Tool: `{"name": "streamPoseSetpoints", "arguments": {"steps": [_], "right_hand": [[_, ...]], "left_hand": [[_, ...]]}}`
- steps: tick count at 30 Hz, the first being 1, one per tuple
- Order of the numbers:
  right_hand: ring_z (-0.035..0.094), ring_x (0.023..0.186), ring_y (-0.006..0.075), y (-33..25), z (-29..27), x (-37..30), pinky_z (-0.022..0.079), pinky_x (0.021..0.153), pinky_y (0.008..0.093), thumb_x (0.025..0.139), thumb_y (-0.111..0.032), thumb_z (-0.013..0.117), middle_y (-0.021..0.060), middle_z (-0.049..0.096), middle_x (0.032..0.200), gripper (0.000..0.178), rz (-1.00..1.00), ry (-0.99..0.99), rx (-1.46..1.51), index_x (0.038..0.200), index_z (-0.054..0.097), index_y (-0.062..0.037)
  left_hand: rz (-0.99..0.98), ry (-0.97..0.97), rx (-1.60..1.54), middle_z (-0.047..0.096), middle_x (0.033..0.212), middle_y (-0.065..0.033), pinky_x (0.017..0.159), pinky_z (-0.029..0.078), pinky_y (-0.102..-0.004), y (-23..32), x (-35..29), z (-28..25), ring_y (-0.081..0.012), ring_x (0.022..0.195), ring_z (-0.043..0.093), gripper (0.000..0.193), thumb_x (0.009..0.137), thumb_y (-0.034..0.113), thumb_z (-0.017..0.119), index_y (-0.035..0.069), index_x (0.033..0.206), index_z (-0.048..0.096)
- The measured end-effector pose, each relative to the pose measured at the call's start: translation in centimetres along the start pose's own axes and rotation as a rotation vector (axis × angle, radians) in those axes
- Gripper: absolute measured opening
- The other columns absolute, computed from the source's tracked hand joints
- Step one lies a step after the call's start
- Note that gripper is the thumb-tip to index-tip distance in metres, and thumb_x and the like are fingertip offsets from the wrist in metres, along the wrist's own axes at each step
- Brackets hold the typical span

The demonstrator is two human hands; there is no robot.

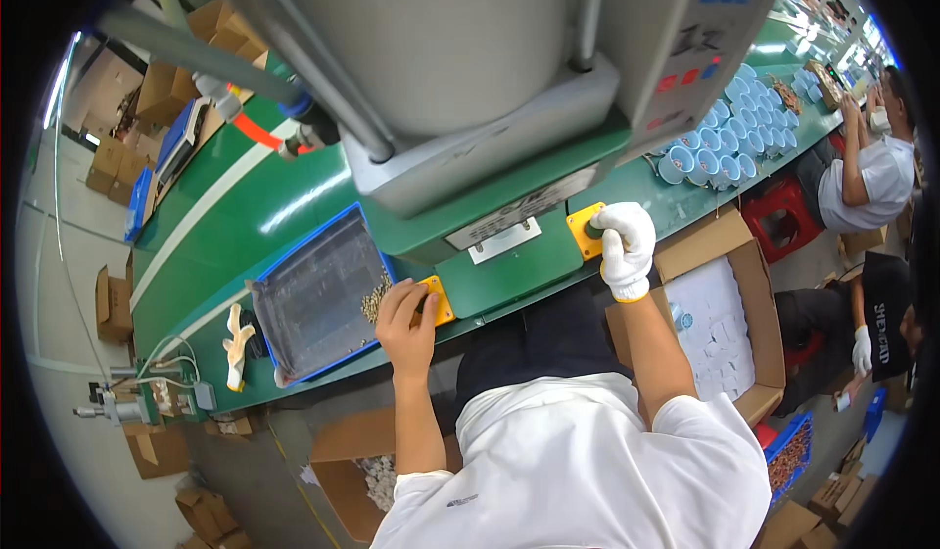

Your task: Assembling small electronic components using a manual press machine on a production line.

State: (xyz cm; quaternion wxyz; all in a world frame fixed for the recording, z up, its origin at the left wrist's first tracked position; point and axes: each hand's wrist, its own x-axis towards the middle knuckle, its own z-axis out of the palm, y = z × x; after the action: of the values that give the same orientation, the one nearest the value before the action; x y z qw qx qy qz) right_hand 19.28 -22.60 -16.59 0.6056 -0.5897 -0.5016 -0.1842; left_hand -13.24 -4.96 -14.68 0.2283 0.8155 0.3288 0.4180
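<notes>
My bare left hand (405, 326) has its fingers bent over a dark round push button on the left yellow button box (443, 304). In a white glove, my right hand (628, 247) curls its fingers and thumb around the dark green button of the right yellow button box (584, 231). Between the two boxes lies the green base (509, 280) of a press machine (490, 147), with a small metal plate (505, 242) on it. The machine's grey body hides what is under its head. Close to my left hand, small brass-coloured parts (374, 300) lie heaped in a blue-rimmed tray (318, 304).
A loose glove (236, 345) lies left of the tray. Light blue cups (725, 147) stand grouped on the green bench to the right. An open carton (769, 348) with white contents sits beside my right arm; another carton (343, 471) is below left. Co-workers (871, 182) sit at the right.
</notes>
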Motion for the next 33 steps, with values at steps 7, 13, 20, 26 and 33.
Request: {"name": "streamPoseSetpoints", "arguments": {"steps": [7,13,20,26,33], "right_hand": [[0.071,0.091,0.0314,0.5,-0.4,-0.4,0.057,0.086,0.0428,0.097,-0.010,0.065,0.0117,0.076,0.097,0.010,-0.008,-0.017,-0.026,0.101,0.072,-0.0038],[0.069,0.089,0.0347,-0.6,0.3,0.9,0.056,0.084,0.0474,0.085,-0.006,0.071,0.0093,0.073,0.089,0.011,-0.117,-0.078,-0.214,0.095,0.073,-0.0083],[0.071,0.091,0.0321,1.4,-0.4,-0.5,0.058,0.084,0.0424,0.085,-0.006,0.070,0.0114,0.072,0.099,0.026,0.030,0.036,0.018,0.111,0.073,-0.0051],[0.075,0.102,0.0260,1.7,0.2,-0.9,0.061,0.095,0.0390,0.097,-0.006,0.065,0.0147,0.072,0.112,0.025,0.276,-0.034,0.131,0.120,0.071,0.0015],[0.073,0.094,0.0345,0.9,-0.2,-0.2,0.059,0.085,0.0443,0.090,-0.007,0.072,0.0142,0.075,0.102,0.018,0.332,0.060,0.114,0.107,0.077,-0.0043]], "left_hand": [[0.248,0.109,0.034,0.077,0.105,-0.0155,0.083,0.062,-0.0423,-0.9,-0.3,0.5,-0.0341,0.096,0.076,0.026,0.076,-0.001,0.096,-0.001,0.095,0.079],[0.267,0.131,0.102,0.074,0.108,-0.0160,0.085,0.061,-0.0457,-1.3,-0.5,0.2,-0.0375,0.104,0.073,0.022,0.076,0.003,0.097,0.001,0.084,0.076],[0.173,-0.084,-0.049,0.074,0.114,-0.0165,0.097,0.057,-0.0470,-2.3,0.2,-1.2,-0.0385,0.113,0.070,0.007,0.091,0.006,0.083,0.000,0.094,0.080],[-0.077,-0.164,0.268,0.068,0.140,-0.0224,0.116,0.047,-0.0492,-5.9,3.5,-4.1,-0.0435,0.132,0.061,0.034,0.102,0.008,0.071,0.000,0.134,0.073],[0.017,-0.350,0.387,0.071,0.140,-0.0195,0.114,0.050,-0.0490,-7.7,4.8,-2.5,-0.0410,0.132,0.063,0.029,0.101,0.008,0.070,-0.003,0.126,0.077]]}}
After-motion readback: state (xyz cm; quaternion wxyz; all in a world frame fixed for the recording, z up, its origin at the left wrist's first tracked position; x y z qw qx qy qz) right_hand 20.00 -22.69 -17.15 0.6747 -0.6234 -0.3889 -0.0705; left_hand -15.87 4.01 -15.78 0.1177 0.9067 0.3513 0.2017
